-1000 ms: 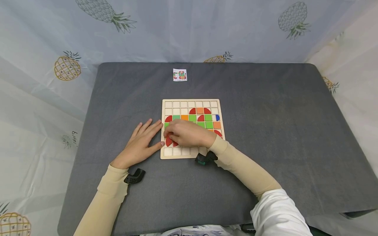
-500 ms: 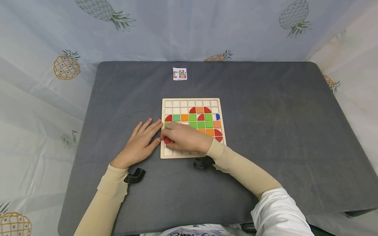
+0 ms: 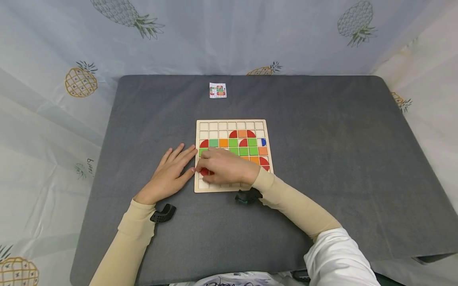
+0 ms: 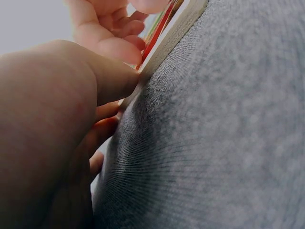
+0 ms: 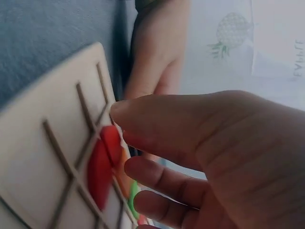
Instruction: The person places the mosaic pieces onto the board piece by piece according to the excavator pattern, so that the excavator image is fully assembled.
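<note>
A light wooden grid board (image 3: 213, 121) lies on the table with coloured tiles in its cells. My left hand (image 3: 167, 176) lies flat with spread fingers, its fingertips and thumb at the board's left edge. Over the board's lower left is my right hand (image 3: 227, 165), fingers bent loosely, thumb and fingertips at a red rounded tile (image 3: 204, 172). The right wrist view shows this red tile (image 5: 112, 143) beside a second red tile (image 5: 98, 174), both in cells, with the thumb apart from the other fingers. My right hand covers several middle cells.
Green tiles (image 3: 243, 151), orange tiles (image 3: 254, 160), red tiles (image 3: 264, 161) and a blue-and-white tile (image 3: 263, 142) fill other cells. A small pattern card (image 3: 217, 90) lies behind the board on the grey table (image 3: 322, 159). A pineapple-print curtain (image 3: 229, 35) hangs behind.
My right hand has moved slightly left and towards me. The red tile that sat askew under its fingertips now lies in the lower-left cells. My left thumb has shifted slightly up; the left hand otherwise stays put.
</note>
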Available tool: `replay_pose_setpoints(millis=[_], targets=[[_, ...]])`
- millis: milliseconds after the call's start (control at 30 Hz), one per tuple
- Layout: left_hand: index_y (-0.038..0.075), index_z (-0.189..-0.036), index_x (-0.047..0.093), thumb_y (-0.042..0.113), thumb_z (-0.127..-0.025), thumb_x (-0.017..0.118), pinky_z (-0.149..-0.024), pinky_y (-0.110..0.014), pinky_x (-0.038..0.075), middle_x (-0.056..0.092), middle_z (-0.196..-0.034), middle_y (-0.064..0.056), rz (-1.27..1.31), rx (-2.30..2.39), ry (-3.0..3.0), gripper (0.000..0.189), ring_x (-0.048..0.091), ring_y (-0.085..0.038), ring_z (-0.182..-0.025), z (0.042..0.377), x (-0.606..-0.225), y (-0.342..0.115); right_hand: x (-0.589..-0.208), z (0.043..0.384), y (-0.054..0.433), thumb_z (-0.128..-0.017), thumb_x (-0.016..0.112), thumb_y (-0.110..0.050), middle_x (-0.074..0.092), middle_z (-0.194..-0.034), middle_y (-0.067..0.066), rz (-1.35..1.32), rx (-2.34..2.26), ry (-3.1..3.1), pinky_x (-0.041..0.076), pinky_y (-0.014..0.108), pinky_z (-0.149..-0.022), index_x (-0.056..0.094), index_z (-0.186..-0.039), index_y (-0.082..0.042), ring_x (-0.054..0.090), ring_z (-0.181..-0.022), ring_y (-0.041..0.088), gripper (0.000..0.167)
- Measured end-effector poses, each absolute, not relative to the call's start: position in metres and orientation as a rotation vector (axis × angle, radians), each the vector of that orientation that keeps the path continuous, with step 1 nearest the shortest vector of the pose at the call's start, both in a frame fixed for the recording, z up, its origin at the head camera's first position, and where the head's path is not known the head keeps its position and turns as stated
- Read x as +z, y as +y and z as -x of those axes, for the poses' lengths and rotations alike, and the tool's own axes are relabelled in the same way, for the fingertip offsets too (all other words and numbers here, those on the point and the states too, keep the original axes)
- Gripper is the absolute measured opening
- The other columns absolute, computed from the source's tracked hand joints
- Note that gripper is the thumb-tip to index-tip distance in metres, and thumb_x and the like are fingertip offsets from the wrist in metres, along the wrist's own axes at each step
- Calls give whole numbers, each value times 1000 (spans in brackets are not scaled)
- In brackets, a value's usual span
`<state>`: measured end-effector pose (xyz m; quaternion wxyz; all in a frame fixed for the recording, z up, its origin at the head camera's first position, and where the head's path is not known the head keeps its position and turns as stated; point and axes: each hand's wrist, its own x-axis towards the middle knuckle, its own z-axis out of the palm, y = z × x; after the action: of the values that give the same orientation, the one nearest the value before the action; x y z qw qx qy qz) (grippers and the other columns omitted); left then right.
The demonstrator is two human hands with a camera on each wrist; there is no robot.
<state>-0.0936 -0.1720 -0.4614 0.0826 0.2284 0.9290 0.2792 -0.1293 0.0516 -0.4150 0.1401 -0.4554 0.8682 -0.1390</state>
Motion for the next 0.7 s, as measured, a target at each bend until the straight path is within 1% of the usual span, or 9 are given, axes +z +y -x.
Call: replay_pose_setpoints(millis=[100, 167, 300, 433, 567, 633, 700], targets=[[16, -159, 35, 30, -106, 54, -128, -54, 1, 30, -168, -6, -678, 840, 2774, 59, 14, -33, -159, 94, -462, -172, -407, 134, 58, -98, 65, -26, 66, -103, -1, 1281, -439, 2532, 50, 28, -83, 75, -114, -15, 57, -91, 14, 21], [16, -159, 35, 30, -105, 54, -128, -54, 1, 29, -168, -6, -673, 840, 2772, 59, 13, -32, -159, 95, -463, -172, -398, 139, 65, -99, 63, -26, 67, -102, -1, 1226, -473, 2561, 51, 30, -84, 75, -114, -15, 59, -91, 15, 22], [17, -160, 34, 30, -105, 55, -128, -54, 0, 28, -169, -5, -662, 827, 2768, 60, 12, -32, -159, 98, -465, -171, -381, 153, 83, -100, 62, -27, 71, -109, -1, 1102, -545, 2625, 52, 33, -89, 74, -117, -14, 62, -94, 16, 24], [17, -160, 32, 30, -105, 55, -128, -52, -1, 26, -169, -4, -651, 820, 2752, 61, 11, -30, -160, 103, -468, -172, -373, 166, 102, -101, 62, -27, 72, -113, -1, 1015, -603, 2643, 53, 33, -87, 73, -119, -12, 62, -92, 16, 26], [16, -161, 31, 26, -105, 55, -128, -53, -2, 24, -170, -4, -639, 843, 2714, 61, 9, -31, -160, 105, -470, -176, -367, 177, 120, -101, 61, -26, 71, -111, 0, 931, -641, 2610, 53, 32, -83, 71, -121, -12, 60, -90, 16, 26], [14, -161, 31, 24, -105, 55, -128, -54, -1, 23, -170, -7, -637, 864, 2678, 62, 10, -33, -160, 108, -468, -180, -362, 185, 130, -102, 60, -27, 70, -109, 0, 879, -647, 2600, 53, 34, -82, 70, -122, -12, 60, -91, 17, 27], [12, -161, 30, 26, -105, 55, -128, -56, 5, 23, -169, -11, -628, 855, 2637, 62, 13, -35, -159, 114, -460, -186, -355, 195, 141, -102, 59, -28, 70, -110, 2, 813, -613, 2610, 54, 37, -83, 68, -125, -12, 62, -93, 18, 29]])
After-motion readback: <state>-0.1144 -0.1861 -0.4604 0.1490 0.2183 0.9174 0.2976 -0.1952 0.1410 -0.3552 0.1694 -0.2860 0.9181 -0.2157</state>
